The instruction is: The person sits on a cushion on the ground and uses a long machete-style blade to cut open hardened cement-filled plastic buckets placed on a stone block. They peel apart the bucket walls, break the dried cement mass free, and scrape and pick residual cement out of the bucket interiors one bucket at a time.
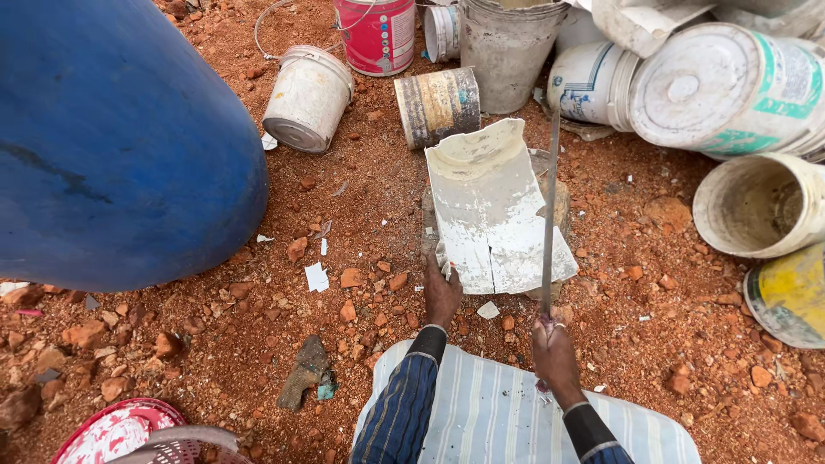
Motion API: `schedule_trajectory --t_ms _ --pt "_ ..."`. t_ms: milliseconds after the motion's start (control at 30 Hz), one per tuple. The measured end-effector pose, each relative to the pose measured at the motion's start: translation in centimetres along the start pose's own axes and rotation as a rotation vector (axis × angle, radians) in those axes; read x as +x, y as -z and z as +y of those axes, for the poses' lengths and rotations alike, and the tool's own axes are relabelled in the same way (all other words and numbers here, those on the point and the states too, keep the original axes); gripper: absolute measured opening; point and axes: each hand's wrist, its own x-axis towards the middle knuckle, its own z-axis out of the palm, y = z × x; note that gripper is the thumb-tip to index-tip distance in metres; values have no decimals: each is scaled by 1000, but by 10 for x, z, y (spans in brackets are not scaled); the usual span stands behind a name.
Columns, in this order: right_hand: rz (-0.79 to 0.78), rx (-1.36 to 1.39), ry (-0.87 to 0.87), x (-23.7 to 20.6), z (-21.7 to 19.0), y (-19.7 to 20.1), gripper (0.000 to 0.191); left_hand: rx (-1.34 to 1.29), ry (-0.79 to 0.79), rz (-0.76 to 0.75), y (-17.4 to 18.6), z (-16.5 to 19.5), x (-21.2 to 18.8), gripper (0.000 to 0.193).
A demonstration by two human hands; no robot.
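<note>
Right now the left hand (442, 295) pinches the near-left corner of a flattened, curved sheet of white plastic cut from a bucket wall (490, 210), its fingers closed on the edge, while the right hand (554, 354) is wrapped tight around the handle of a long, thin, dark metal blade (550, 198) that stands nearly upright over the sheet's right side. The sheet lies on the red gravelly ground (361, 215) just in front of the person's knees, resting on what looks like a flat stone or block, and it already shows 1 split running up from its near edge. To my eye the step in hand is chopping or splitting this plastic, and doing it well means keeping the holding fingers well to the left of the blade's line, pinning the sheet flat so it cannot spring or skid, and landing the edge along the existing split rather than across the curve. Around the work stand a large blue plastic drum (120, 137) on the left, a small white bucket on its side (307, 96), a grimy striped tin can (438, 105), and a heap of used white paint buckets (713, 86) at the upper right.
</note>
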Motion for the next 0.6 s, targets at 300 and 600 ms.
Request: schedule_trajectory --t_ms 300,600 --pt "154 -101 295 -45 -61 29 45 -47 11 0 2 -1 -24 64" --pt "437 874 1378 5 -250 127 43 44 112 11 4 8 -21 70"
